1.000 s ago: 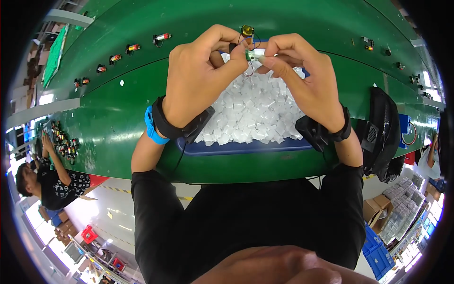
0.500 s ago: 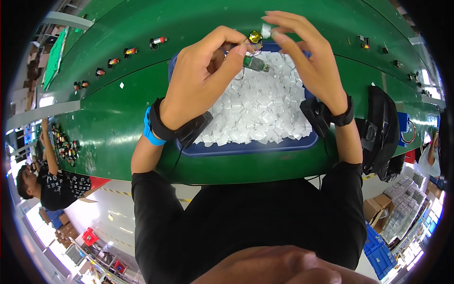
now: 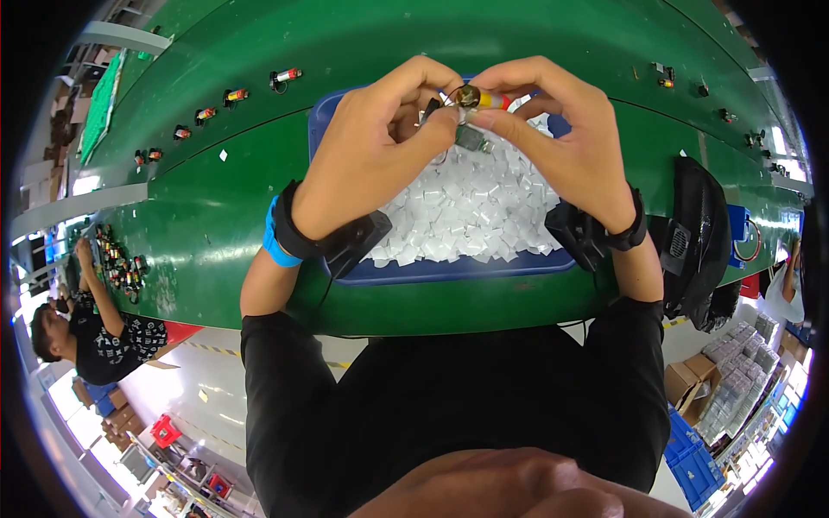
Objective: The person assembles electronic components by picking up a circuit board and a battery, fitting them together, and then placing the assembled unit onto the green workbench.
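My left hand [image 3: 376,151] and my right hand [image 3: 566,129] meet above the far part of a blue tray [image 3: 432,274]. Between them is a small wired electronic assembly: a cylinder [image 3: 490,100] with yellow and red wrapping, and a green circuit board [image 3: 471,139] with a metal plug end, hanging below the fingers. My left hand is closed on the assembly's wires and near end. The fingers of my right hand pinch around the cylinder. A whitish bit shows between the thumbs, partly hidden. Many small white slips [image 3: 475,198] fill the tray.
Similar assemblies lie in a row at the left [image 3: 235,96] and more at the right [image 3: 665,78] of the green table [image 3: 224,198]. A black bag [image 3: 695,242] sits by the right edge. At far left a person [image 3: 95,337] reaches toward a pile of assemblies [image 3: 121,263].
My right hand, which held a white slip apart from the assembly, has moved left and closed on the cylinder. The cylinder has turned so its side shows.
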Tool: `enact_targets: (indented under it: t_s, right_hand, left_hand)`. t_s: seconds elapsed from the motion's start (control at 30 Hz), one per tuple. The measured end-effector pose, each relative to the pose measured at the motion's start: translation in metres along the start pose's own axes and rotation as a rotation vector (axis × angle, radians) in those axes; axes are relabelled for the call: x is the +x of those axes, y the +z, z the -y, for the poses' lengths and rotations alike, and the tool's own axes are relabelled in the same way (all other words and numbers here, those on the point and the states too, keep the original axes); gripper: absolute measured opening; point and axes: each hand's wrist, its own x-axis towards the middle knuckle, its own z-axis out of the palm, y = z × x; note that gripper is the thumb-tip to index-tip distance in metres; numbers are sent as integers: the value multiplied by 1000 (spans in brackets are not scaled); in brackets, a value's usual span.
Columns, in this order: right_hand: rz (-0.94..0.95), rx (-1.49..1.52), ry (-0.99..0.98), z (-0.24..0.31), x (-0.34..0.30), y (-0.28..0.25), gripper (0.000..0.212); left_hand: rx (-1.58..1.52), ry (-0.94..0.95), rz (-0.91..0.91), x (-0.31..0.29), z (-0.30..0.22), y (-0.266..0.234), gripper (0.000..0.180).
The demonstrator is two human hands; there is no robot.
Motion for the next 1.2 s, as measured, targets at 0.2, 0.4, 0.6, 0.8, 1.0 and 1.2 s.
enact_targets:
  t_s: [0.2, 0.4, 0.6, 0.8, 1.0, 1.2]
  right_hand:
    - [-38, -204, -170, -11, 4, -13, 29]
    - [90, -293, -244, 6, 6, -20, 29]
    - [-3, -191, -408, 12, 3, -18, 33]
    - [-92, -235, -443, 18, 1, -15, 37]
    - [-187, -495, -548, 11, 1, -7, 37]
    - [-22, -393, -441, 19, 0, -15, 35]
  left_hand:
    - [38, 5, 112, 3, 0, -10, 34]
    - [58, 2, 77, 2, -5, -12, 34]
    - [-218, -48, 155, 1, -12, -22, 34]
    - [-224, 49, 75, -1, -15, -15, 36]
    - [3, 91, -88, -7, -25, -9, 39]
    - [56, 113, -81, -10, -29, -9, 40]
